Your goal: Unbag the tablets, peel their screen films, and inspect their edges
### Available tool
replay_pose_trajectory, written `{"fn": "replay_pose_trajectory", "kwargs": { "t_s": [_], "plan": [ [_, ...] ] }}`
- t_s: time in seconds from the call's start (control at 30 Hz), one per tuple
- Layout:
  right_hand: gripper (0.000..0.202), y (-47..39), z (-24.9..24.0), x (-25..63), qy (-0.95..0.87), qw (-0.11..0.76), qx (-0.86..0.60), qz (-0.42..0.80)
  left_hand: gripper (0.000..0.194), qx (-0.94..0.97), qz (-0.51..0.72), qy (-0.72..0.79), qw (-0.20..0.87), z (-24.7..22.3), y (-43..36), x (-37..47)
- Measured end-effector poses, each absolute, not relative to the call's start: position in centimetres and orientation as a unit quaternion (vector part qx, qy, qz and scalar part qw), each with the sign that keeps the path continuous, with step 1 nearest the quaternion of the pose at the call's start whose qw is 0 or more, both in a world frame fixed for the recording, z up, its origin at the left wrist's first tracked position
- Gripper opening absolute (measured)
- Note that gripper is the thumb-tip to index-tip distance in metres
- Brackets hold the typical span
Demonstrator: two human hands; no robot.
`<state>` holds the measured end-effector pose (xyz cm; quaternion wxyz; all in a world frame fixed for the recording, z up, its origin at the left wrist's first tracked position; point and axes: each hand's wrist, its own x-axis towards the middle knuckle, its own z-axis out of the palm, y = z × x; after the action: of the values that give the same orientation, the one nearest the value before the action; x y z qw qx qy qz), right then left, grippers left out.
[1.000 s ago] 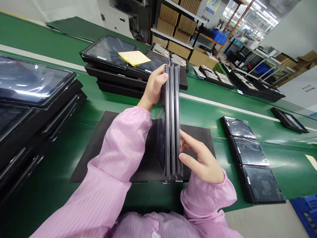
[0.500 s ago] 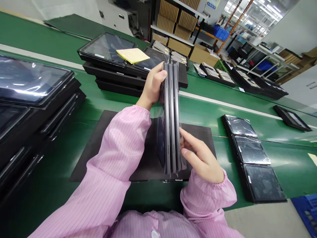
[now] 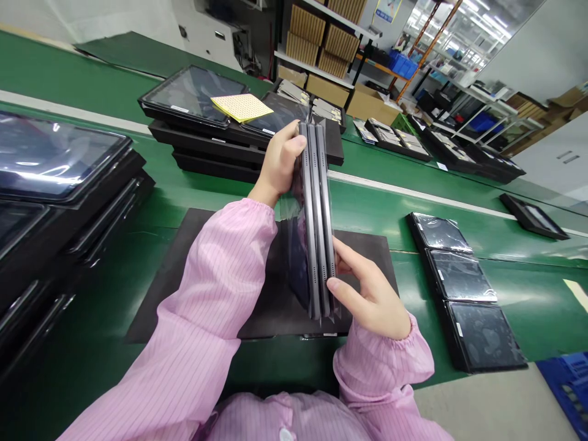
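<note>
Three wrapped tablets (image 3: 316, 220) are held side by side on edge above a black mat (image 3: 367, 254), their grey sides facing up. My left hand (image 3: 281, 160) grips their far end, with the thumb on top near the upper edge. At the near end, my right hand (image 3: 370, 291) has its thumb and fingers on the lower right side of the rightmost tablet. Clear film sticks out around the tablets. The fingertips behind the tablets are hidden.
Black trays with tablets (image 3: 197, 92) are stacked beyond the mat, a yellow sheet (image 3: 242, 107) on top. More stacked tablets (image 3: 59, 156) stand at the left. Three wrapped tablets (image 3: 463, 275) lie in a row at the right, near a blue crate (image 3: 563, 380).
The near end of the tablets has tilted slightly to the right, and their far end has shifted a little left. My right thumb has moved left onto the rightmost tablet's edge.
</note>
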<state>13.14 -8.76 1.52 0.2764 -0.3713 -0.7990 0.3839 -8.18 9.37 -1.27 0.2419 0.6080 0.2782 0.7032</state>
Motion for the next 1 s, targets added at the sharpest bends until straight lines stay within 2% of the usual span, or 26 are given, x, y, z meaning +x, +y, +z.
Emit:
{"fn": "replay_pose_trajectory", "kwargs": {
  "t_s": [0.37, 0.63, 0.8, 1.0],
  "plan": [
    [0.065, -8.2, 1.6, 13.3, -0.800, 0.263, -0.374, 0.389, 0.044, 0.594, 0.704, 0.285, 0.265, -1.4, 9.3, -8.2],
    [0.066, -7.8, 1.1, 13.5, -0.776, 0.264, -0.373, 0.434, 0.056, 0.623, 0.693, 0.269, 0.242, -2.3, 10.5, -8.9],
    [0.084, -8.0, 1.5, 13.4, -0.781, 0.249, -0.367, 0.439, 0.054, 0.596, 0.705, 0.289, 0.254, -2.4, 10.4, -9.0],
    [0.098, -8.5, 2.2, 13.2, -0.794, 0.222, -0.352, 0.442, 0.067, 0.624, 0.699, 0.253, 0.242, -2.1, 10.3, -8.6]
  ]
}}
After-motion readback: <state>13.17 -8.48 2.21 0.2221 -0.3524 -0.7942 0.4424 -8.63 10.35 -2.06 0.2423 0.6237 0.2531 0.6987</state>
